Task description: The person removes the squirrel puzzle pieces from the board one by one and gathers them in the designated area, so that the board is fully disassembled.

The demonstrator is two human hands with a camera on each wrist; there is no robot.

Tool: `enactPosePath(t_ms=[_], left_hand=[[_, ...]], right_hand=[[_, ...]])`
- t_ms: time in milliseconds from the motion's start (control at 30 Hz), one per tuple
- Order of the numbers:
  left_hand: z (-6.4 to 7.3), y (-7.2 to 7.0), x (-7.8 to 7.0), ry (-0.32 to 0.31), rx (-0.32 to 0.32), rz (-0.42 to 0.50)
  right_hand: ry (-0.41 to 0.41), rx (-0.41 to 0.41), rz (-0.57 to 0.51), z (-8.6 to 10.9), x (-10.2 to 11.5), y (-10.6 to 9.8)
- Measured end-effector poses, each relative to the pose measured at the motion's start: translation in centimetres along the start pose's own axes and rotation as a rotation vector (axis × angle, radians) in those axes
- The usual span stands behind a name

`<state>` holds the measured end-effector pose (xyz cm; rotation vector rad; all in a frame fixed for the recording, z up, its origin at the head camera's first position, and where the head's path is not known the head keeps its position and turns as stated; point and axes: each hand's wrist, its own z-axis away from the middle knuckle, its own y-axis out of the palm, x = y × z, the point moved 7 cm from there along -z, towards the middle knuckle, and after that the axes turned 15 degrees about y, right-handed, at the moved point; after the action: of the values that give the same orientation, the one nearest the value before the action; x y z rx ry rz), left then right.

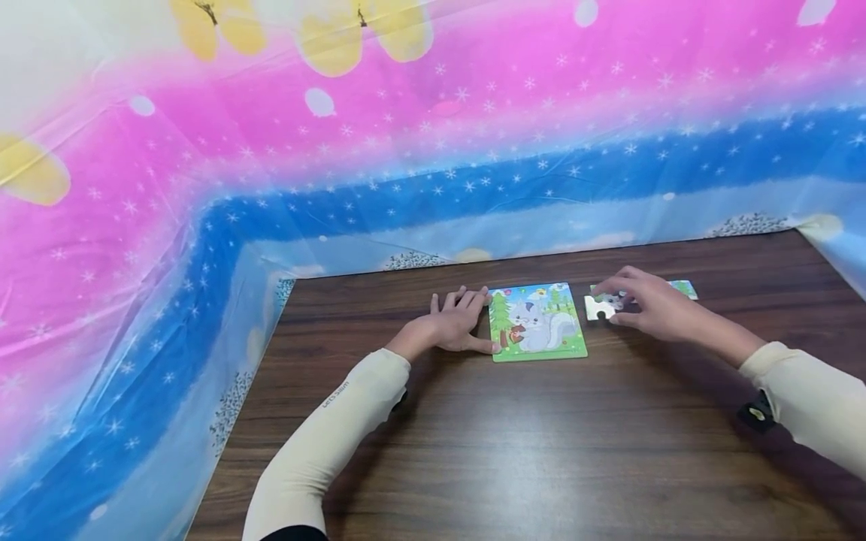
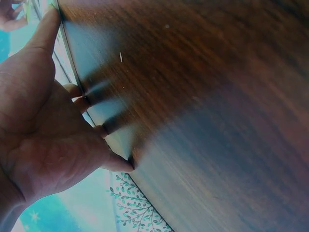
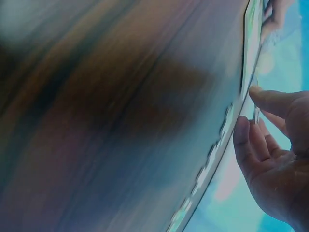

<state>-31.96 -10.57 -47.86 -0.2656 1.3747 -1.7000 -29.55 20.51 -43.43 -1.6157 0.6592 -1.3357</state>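
puzzle (image 1: 537, 324) between the hands (image 1: 458, 324) (image 1: 652, 306)

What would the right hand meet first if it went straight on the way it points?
The right hand, pinching a puzzle piece, would likely meet the squirrel puzzle at its right edge, but depth is unclear.

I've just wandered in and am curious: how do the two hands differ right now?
The left hand has its fingers spread; the right hand has its curled. The left hand touches the left edge of the squirrel puzzle; the right hand pinches a jigsaw piece to the puzzle's right. Both are bare, with cream sleeves on the forearms.
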Motion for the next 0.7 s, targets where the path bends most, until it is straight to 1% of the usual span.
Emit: enactPosePath(t_ms=[133,333,533,700], left_hand=[[0.0,0.0,-0.1,-0.004,0.004,-0.003],[-0.1,0.1,0.1,-0.006,0.007,-0.012],[-0.3,0.1,0.3,-0.005,0.004,-0.021],[-0.3,0.2,0.5,-0.007,0.006,-0.013]], right_hand=[[0.01,0.019,0.024,0.5,-1.2,0.0],[-0.007,0.088,0.025,1.1,-1.7,0.8],[-0.003,0.094,0.046,1.3,-1.8,0.8],[0.003,0.085,0.089,1.2,-1.6,0.7]])
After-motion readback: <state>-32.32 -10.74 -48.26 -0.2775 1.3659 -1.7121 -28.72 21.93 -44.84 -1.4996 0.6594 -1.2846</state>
